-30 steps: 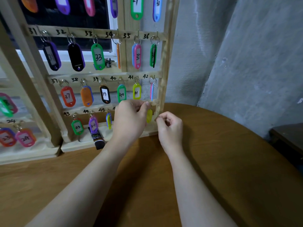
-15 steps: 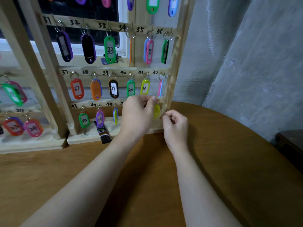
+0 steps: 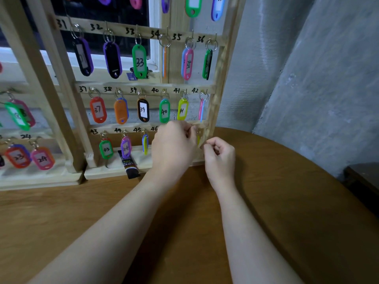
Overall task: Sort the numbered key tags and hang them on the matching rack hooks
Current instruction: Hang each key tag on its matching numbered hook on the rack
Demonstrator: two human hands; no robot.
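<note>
Pinching yellow tag (image 3: 198,138) at rack (image 3: 213,111) bottom row: left hand (image 3: 174,144); right hand (image 3: 220,155) curled beside

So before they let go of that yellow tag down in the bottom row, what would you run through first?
1. Left hand has a grip on the yellow tag: ok, fingers pinch near its top.
2. Ring seated on the hook: cannot tell, the fingers hide it.
3. Tag number matches the hook label: cannot tell, the tag is edge-on and the label is covered.
4. Right hand clear of the tag: ok, it is curled beside the rack frame and shows nothing held.
5. Neighbouring tags undisturbed: ok, tag 41 and the tag on hook 45 hang straight.
6. Rack standing steady on the table: ok.
</note>
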